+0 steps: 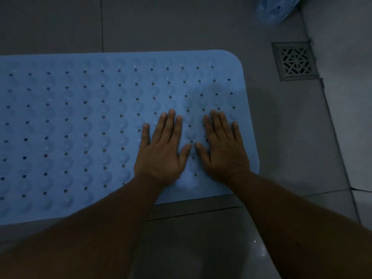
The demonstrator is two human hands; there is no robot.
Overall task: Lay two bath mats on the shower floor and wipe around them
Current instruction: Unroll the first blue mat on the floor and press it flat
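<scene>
On the grey shower floor point(181, 27), we press our left hand point(161, 152) and right hand point(223, 150) flat, fingers spread, holding nothing, onto the blue bath mat point(80, 127). Next, we judge, comes the second mat point(275, 7), bunched near the drain point(296, 61).
</scene>
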